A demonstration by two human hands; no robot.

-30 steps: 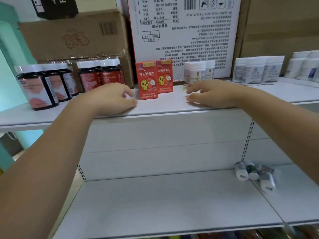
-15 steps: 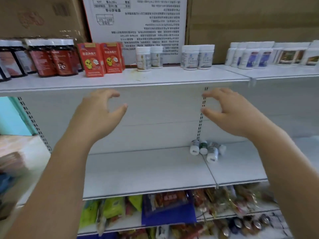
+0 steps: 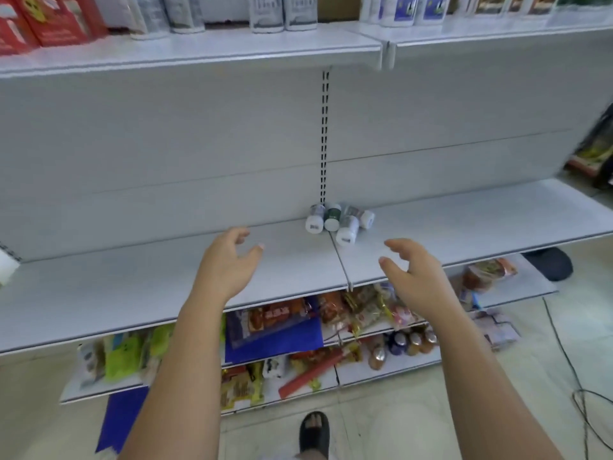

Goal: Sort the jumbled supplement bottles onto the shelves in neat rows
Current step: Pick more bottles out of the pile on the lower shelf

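Our left hand and right hand hover over the middle shelf near its front edge, fingers loosely spread, holding nothing. The jumbled bottles lie on their sides at the shelf's back edge, against the back panel.

Four small supplement bottles lie jumbled on their sides at the very back of the middle shelf, right over the seam where its two panels meet; their round white ends face the front edge, though whether these are caps or bases is unclear; the leftmost bottle is white and touches a green-labelled bottle beside it; a third bottle lies nearest the front, just right of the seam; a fourth bottle lies behind it, angled to the right; on the upper shelf white bottles stand upright side by side, only their lower parts in view.
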